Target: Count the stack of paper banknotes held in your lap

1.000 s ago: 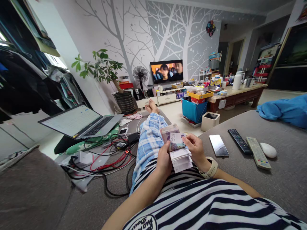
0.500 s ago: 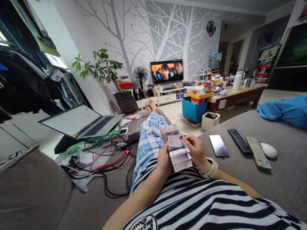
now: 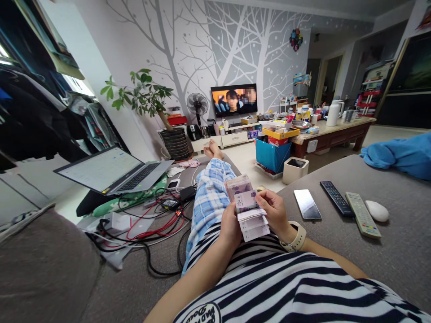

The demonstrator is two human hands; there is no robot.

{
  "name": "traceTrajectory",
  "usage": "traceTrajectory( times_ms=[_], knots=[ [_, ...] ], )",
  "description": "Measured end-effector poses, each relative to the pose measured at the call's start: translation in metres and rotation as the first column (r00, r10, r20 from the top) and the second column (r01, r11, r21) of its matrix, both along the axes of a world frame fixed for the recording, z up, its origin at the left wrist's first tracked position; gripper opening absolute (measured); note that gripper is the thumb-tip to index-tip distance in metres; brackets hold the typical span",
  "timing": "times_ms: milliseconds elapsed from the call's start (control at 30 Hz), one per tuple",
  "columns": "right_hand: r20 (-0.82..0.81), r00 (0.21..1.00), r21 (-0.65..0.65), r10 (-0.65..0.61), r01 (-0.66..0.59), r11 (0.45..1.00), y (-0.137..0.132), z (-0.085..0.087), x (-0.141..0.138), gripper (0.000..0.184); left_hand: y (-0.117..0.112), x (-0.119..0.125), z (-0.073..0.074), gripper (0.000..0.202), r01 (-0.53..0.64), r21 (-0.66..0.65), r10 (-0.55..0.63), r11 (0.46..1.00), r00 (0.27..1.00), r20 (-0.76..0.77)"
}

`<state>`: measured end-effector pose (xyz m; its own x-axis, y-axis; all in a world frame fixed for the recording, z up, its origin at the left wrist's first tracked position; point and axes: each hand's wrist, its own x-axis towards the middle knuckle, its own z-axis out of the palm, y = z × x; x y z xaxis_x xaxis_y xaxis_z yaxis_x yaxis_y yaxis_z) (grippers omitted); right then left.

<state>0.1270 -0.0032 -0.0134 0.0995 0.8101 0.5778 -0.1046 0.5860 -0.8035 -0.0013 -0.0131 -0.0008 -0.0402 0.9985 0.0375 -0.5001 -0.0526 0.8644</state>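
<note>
A wad of purple-and-white banknotes point(image 3: 247, 202) is held above my lap. My left hand point(image 3: 230, 226) is closed around the left side of the wad. At the upper right corner of the front note, my right hand point(image 3: 273, 208) pinches the paper between thumb and fingers. Part of the wad stands up behind the front note, while several note ends fan downward below it. The fingers under the wad are mostly hidden. A pale watch point(image 3: 296, 237) is on my right wrist.
To the right on the grey sofa lie a phone point(image 3: 307, 204), a black remote point(image 3: 336, 198), a beige remote point(image 3: 363, 215) and a white rounded object point(image 3: 377, 211). On the left are an open laptop point(image 3: 141, 177) and tangled cables point(image 3: 158, 231). A cluttered table point(image 3: 336, 128) stands ahead.
The front note's upper part has tilted slightly under my right fingers. Both hands stay nearly in place on the wad. The television picture has changed a little.
</note>
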Motion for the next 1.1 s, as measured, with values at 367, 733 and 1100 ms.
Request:
traceTrajectory(
  times_ms=[367,733,1100],
  knots=[
    [0.017,0.999,0.047,-0.045,0.044,0.998,-0.006,0.007,-0.001,0.039,0.001,-0.001,-0.004,0.015,-0.001,0.053,0.004,0.999,0.999,-0.053],
    [-0.035,0.998,0.055,0.043,-0.041,0.998,-0.001,0.002,-0.001,0.040,0.004,0.001,-0.005,0.036,0.053,-0.050,-0.046,0.997,0.992,0.122],
    [-0.030,0.997,-0.078,-0.069,0.066,0.995,0.006,0.001,0.000,0.032,-0.005,0.000,0.004,0.035,0.052,-0.064,-0.047,0.997,0.996,0.078]
  ],
)
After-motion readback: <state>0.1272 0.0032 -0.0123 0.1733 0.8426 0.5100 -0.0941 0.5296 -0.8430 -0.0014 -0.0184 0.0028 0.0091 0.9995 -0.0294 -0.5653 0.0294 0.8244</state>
